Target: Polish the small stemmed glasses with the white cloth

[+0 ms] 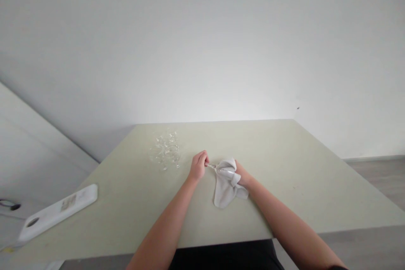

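My left hand point(198, 164) is closed on the stem end of a clear stemmed glass point(211, 166), held sideways above the middle of the table. A pale grey-white cloth point(225, 192) covers much of the glass's bowl and hangs down in folds. My right hand point(241, 174) grips the cloth around the bowl from the right; its fingers are mostly hidden behind the fabric. Left of my hands, several clear glasses point(166, 152) stand close together, their outlines hard to separate.
The pale greenish table point(284, 168) meets a plain white wall point(215, 50) at the back. At the table's left edge lies a long white power strip-like object point(60, 211) with a dark oval at its near end. Wooden floor point(376, 177) shows at right.
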The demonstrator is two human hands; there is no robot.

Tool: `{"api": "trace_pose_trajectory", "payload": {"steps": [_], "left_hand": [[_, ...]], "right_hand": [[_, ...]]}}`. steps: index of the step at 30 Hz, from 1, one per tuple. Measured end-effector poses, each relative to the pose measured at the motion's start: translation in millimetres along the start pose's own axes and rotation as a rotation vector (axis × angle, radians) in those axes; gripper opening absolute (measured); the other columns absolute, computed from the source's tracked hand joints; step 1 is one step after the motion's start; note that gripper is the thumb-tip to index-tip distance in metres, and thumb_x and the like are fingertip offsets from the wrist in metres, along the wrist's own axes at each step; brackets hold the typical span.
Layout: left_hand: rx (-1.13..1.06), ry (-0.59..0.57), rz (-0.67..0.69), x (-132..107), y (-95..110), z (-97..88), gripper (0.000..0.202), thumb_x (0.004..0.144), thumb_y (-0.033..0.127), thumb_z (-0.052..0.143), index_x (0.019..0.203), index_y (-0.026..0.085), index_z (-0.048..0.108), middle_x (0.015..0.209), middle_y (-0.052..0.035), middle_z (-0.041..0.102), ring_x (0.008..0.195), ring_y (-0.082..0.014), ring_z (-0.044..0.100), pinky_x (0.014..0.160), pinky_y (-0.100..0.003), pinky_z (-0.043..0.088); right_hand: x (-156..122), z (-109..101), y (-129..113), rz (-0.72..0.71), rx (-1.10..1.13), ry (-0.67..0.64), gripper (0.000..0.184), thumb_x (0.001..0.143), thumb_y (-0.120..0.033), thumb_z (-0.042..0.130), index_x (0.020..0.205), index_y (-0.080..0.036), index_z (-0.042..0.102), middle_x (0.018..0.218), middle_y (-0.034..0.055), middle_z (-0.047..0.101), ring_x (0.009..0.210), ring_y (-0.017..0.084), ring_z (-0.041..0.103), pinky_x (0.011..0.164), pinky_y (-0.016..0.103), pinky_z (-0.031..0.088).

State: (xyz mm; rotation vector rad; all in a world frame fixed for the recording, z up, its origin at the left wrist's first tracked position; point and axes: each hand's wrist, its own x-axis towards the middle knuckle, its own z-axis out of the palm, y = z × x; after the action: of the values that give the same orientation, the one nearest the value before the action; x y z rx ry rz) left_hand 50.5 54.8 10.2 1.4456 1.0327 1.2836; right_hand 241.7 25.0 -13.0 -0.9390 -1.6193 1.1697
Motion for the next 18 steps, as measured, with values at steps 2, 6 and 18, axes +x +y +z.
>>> {"api": "trace_pose_trajectory", "payload": {"steps": [2, 6, 18], "left_hand": [[-0.001, -0.015, 0.007, -1.5, 0.6, 0.4, 0.034, 0.083, 0.037, 0.048, 0.055, 0.019, 0.048, 0.050, 0.0029, 0.041, 0.047, -0.0105, 0.035, 0.047, -0.023, 0.025], [-0.027, -0.035, 0.024, -3.0, 2.9, -0.3, 0.034, 0.082, 0.041, 0.051, 0.056, 0.019, 0.048, 0.052, 0.0028, 0.041, 0.049, -0.0108, 0.034, 0.047, -0.023, 0.025], [-0.143, 0.021, -0.138, 2.1, -3.0, 1.4, 0.031, 0.076, 0.037, 0.055, 0.052, 0.018, 0.047, 0.048, 0.0039, 0.040, 0.043, -0.0077, 0.032, 0.041, -0.020, 0.019]], "right_hand": [[-1.9, -0.9, 1.2, 0.000, -0.007, 0.046, 0.022, 0.066, -0.037, 0.077, 0.073, -0.019, 0.067, 0.077, 0.0043, 0.070, 0.079, 0.025, 0.062, 0.079, 0.038, 0.049], [-3.4, -2.2, 8.2, 0.029, 0.022, 0.123, 0.029, 0.065, -0.047, 0.076, 0.076, -0.021, 0.066, 0.079, 0.0057, 0.070, 0.082, 0.026, 0.062, 0.083, 0.042, 0.049], [-3.1, 6.2, -3.6, 0.088, 0.159, 0.104, 0.029, 0.067, -0.044, 0.078, 0.078, -0.020, 0.068, 0.080, 0.0043, 0.071, 0.084, 0.027, 0.063, 0.081, 0.039, 0.051]]}}
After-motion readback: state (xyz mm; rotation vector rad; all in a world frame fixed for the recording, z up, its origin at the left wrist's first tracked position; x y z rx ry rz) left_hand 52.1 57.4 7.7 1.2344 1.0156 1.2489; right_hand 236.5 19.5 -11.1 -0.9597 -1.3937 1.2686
